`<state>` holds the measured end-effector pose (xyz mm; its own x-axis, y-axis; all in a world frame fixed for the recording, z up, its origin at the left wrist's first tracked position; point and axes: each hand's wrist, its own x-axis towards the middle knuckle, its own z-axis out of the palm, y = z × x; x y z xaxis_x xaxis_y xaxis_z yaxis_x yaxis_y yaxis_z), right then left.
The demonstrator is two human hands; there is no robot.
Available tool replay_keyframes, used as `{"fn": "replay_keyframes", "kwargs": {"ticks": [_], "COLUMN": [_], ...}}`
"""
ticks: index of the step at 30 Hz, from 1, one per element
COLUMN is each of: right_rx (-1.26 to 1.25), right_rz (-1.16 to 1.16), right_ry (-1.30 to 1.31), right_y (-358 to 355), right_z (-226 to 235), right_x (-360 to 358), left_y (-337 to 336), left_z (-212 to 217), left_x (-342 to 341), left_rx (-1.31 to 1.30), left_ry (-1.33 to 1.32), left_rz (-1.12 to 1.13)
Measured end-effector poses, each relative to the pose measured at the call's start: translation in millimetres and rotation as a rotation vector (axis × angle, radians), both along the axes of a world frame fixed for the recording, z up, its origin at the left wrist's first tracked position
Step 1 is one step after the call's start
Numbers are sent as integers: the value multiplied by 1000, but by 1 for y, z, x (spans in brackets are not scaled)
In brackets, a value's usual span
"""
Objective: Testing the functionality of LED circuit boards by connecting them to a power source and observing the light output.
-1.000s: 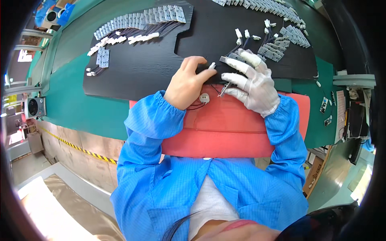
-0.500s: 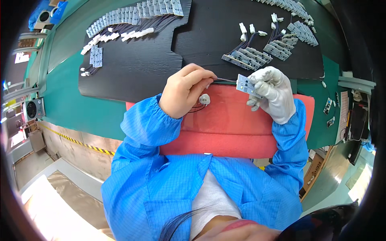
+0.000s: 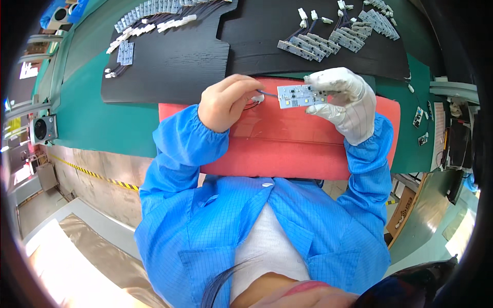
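Observation:
My right hand [image 3: 355, 105], in a white glove, grips a small white circuit board [image 3: 295, 96] by its right end, between thumb and fingers. Several small square components show on the board's face. A dark cable [image 3: 268, 94] leaves the board's left end. My bare left hand [image 3: 222, 104] pinches this cable a short way from the board. A white connector [image 3: 258, 98] on the cable's far end shows just below my left fingertips. Both hands are above a red pad [image 3: 287, 143] at the table's near edge.
A black corrugated sheet [image 3: 179, 66] covers much of the green table [image 3: 133, 128]. Rows of boards with cables lie on it at the far left [image 3: 149, 13] and far right [image 3: 308, 46]. Two loose boards [image 3: 418, 117] lie on the table's right side. A small fan [image 3: 42, 128] stands at the left edge.
The board has turned from tilted to nearly level, its component face more toward me, and shifted slightly left. My left hand has moved a little left and up, still pinching the cable.

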<state>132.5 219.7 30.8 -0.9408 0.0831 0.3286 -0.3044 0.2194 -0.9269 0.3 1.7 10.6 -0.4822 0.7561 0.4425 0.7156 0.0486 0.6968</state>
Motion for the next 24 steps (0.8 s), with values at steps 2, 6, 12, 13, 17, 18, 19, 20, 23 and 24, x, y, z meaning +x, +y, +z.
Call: {"fn": "replay_keyframes", "kwargs": {"ticks": [2,6,12,13,17,18,19,20,23,24], "right_rx": [-107,-93,459,549,-203,-59,-125,-201,-223,-209], "right_rz": [-33,-70,-274,-308,-367,-347,-338,-312,-244,-253], "right_ry": [-43,-107,-52,23,-448,-456,-556,-627,-730,-765], "right_y": [0,0,-2,-3,-5,-4,-2,-1,0,0], "right_z": [-3,-3,9,8,5,5,5,4,4,4], "right_x": [0,0,0,-3,-11,-12,-13,-14,-15,-16], "left_y": [-1,-1,-4,-3,0,1,1,1,0,0], "left_z": [0,-2,-3,-3,-5,-6,-7,-8,-9,-10], "left_x": [-1,-4,-5,-5,-10,-11,-12,-12,-12,-12], "left_rx": [-15,-2,-44,-32,-54,-12,-9,13,-7,-12], "left_ry": [-28,-3,70,92,89,118,117,121,140,134], "left_rz": [-22,-1,-44,-36,-92,-108,-114,-116,-101,-100]}}
